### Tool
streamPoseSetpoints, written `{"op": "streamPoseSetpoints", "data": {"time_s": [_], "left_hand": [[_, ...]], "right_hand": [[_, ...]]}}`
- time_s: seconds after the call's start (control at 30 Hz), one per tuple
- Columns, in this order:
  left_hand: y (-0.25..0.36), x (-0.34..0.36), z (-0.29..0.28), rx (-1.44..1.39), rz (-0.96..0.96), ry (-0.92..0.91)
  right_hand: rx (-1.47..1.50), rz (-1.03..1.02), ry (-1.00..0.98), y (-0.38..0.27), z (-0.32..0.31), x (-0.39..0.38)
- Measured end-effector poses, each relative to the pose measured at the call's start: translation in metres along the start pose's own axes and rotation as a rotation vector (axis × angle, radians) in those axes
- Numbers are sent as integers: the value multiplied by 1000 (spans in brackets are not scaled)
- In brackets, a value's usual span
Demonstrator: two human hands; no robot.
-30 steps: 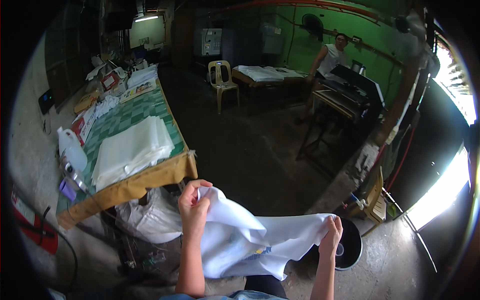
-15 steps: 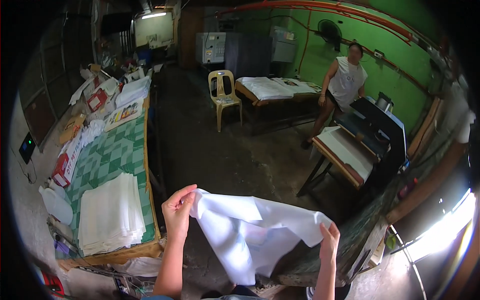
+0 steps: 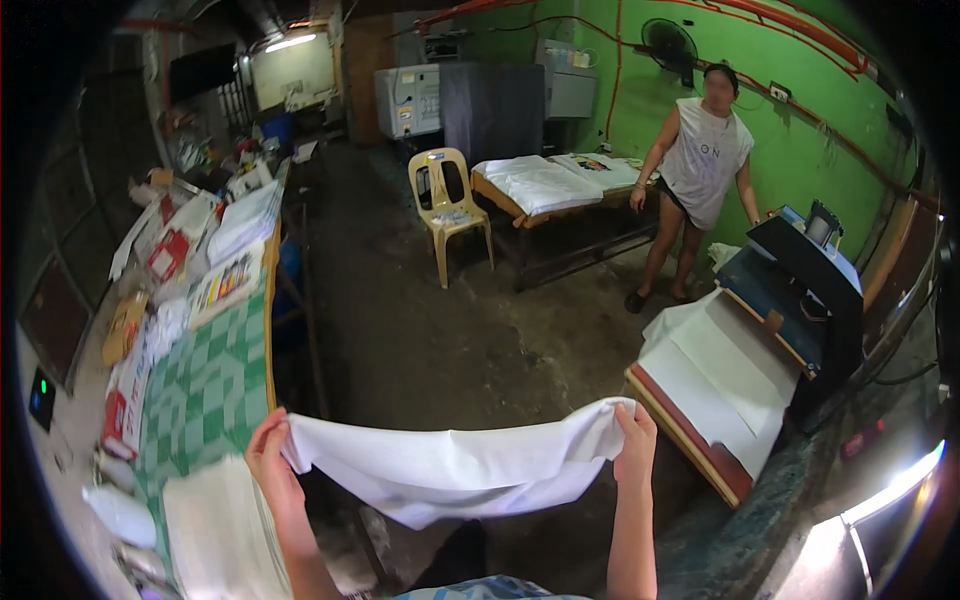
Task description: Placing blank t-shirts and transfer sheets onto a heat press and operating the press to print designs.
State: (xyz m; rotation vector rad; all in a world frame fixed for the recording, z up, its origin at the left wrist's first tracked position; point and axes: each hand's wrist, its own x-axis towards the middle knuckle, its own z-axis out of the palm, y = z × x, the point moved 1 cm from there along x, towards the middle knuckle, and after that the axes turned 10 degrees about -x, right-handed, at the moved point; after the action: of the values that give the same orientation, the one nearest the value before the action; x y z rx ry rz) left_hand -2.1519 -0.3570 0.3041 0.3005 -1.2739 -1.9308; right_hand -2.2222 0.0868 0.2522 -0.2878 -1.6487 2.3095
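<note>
White cloth (image 3: 450, 465), one: is hanging slack in front of the body, sagging between both hands. Left hand (image 3: 275, 468): is pinching the cloth's left end, thumb and fingers pressed together. Right hand (image 3: 636, 442): is gripping the right end, fingers curled closed on it. Stack of off-white sheets (image 3: 225, 520): is lying at lower left on a green-checkered table (image 3: 205, 385). Heat press (image 3: 838, 295): is standing at right. Beige plastic chair (image 3: 438, 182): is standing farther off. Person in a white sleeveless top (image 3: 707, 160): is standing behind the press. Black fan (image 3: 668, 45): is hanging on the green wall (image 3: 790, 150).
</note>
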Motion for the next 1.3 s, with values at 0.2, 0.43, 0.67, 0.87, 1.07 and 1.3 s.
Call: {"op": "streamPoseSetpoints", "data": {"time_s": [0.2, 0.43, 0.67, 0.87, 1.07, 1.3], "left_hand": [[-48, 127, 91, -107, -56, -43], [-129, 240, 193, -83, -157, -228], [-233, 316, 334, -63, -384, -436], [-291, 406, 472, -122, -365, -550], [-350, 508, 530, -50, -186, -424], [-488, 580, 564, -18, -403, -294]], "right_hand": [[-22, -25, 65, -8, 81, 150], [-44, -187, 164, -20, 100, 263], [-11, -100, 495, 30, 61, 355], [-9, -205, 658, 12, 101, 478], [-85, -272, 502, -1, 175, 630], [-175, -196, 435, 16, 229, 768]]}}
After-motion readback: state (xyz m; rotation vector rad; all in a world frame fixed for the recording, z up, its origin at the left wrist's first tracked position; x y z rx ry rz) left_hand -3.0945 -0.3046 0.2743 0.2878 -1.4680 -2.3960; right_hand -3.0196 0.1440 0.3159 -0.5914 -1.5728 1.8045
